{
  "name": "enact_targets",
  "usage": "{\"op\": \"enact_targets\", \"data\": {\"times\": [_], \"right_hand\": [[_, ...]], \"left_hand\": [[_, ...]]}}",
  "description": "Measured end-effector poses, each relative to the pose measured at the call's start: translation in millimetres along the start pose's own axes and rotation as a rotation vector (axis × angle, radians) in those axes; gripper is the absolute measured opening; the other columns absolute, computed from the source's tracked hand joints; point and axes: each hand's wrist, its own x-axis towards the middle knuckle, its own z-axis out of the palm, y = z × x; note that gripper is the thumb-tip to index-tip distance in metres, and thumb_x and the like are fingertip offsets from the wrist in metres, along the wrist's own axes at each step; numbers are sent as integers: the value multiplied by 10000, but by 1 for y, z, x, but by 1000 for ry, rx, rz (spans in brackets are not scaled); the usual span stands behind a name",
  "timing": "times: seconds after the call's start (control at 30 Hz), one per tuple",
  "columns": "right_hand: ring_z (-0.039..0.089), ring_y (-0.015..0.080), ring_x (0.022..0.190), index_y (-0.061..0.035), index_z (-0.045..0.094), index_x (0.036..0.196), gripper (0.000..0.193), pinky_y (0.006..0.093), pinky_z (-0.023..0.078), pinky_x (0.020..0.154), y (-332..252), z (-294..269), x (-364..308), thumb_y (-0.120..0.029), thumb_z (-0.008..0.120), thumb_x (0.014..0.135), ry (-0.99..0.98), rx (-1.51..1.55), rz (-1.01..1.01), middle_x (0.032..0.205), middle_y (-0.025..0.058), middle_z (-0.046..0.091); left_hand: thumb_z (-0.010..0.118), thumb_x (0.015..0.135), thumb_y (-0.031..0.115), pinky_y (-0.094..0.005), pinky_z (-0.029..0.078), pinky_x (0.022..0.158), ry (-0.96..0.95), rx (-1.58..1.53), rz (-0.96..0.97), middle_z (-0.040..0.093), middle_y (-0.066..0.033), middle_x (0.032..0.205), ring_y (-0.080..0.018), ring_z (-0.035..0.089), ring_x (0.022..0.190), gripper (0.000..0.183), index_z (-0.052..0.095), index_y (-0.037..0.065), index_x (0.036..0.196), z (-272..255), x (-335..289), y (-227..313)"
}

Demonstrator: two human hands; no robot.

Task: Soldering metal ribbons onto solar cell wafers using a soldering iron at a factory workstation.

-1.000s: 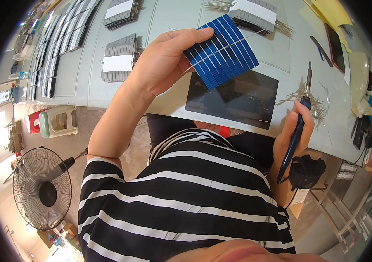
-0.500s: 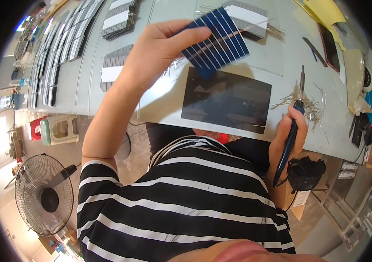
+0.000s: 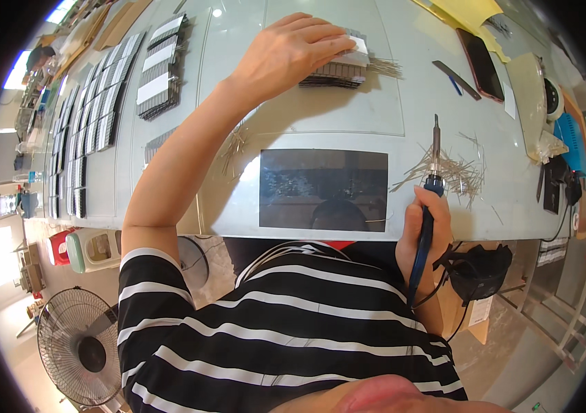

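At the far middle of the table, my left hand point(image 3: 293, 51) lies over a stack of solar cells point(image 3: 339, 73), its fingers stretched across the top and covering the stack's left part. No separate cell shows in that hand; its palm side is hidden. My right hand point(image 3: 425, 224), near the table's front edge, is closed around the dark blue handle of a soldering iron point(image 3: 435, 162). The iron's tip points away from me, beside a loose pile of thin metal strips point(image 3: 463, 173). A dark rectangular plate point(image 3: 324, 189) lies flat between my arms.
More stacked cells point(image 3: 158, 76) and rows of cells point(image 3: 107, 96) cover the left. At the far right lie a phone point(image 3: 480, 63), a dark flat strip point(image 3: 456, 79) and yellow sheets point(image 3: 468, 14). A fan point(image 3: 79, 347) and stools point(image 3: 90, 249) stand at lower left.
My left hand has moved away from me to the far stack; the blue solar cell it held up is no longer visible. My right hand still holds the soldering iron. The whole view has shifted.
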Motion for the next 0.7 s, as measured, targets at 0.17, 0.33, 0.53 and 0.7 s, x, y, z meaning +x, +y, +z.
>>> {"op": "enact_targets", "data": {"times": [0.17, 0.33, 0.53, 0.7], "right_hand": [[520, 178, 664, -1, 603, 1162, 269, 266, 430, 587, -2, -2, -1, -44, 682, 909, -29, 34, 56, 897, 115, 577], [521, 189, 662, -8, 600, 1170, 301, 277, 433, 590, -1, -2, 1, 2, 680, 880, -25, 30, 23, 881, 120, 576], [521, 189, 660, -5, 600, 1168, 315, 277, 431, 586, -3, 0, 0, 30, 679, 865, -27, 49, 46, 872, 122, 575], [524, 188, 660, -4, 606, 1161, 313, 274, 430, 585, -6, -1, 2, 34, 682, 859, -37, 29, 55, 864, 119, 575]], "left_hand": [[690, 855, 216, -338, 549, 886, -55, -76, -5, 695, -15, 1121, -237, 665, 1018, 254, 692, 142, 1099, 2, -9, 0], [676, 883, 258, -360, 533, 956, -224, -190, -42, 648, -38, 1272, -272, 605, 1166, 331, 674, 207, 1210, 2, -14, -4], [797, 779, 370, -432, 476, 1059, -273, -306, -173, 549, -89, 1413, -305, 503, 1300, 609, 600, 260, 1345, -1, -14, -7], [833, 737, 339, -432, 424, 1120, -375, -425, -142, 528, -97, 1429, -302, 476, 1327, 794, 487, 282, 1450, 6, -2, -18]]}}
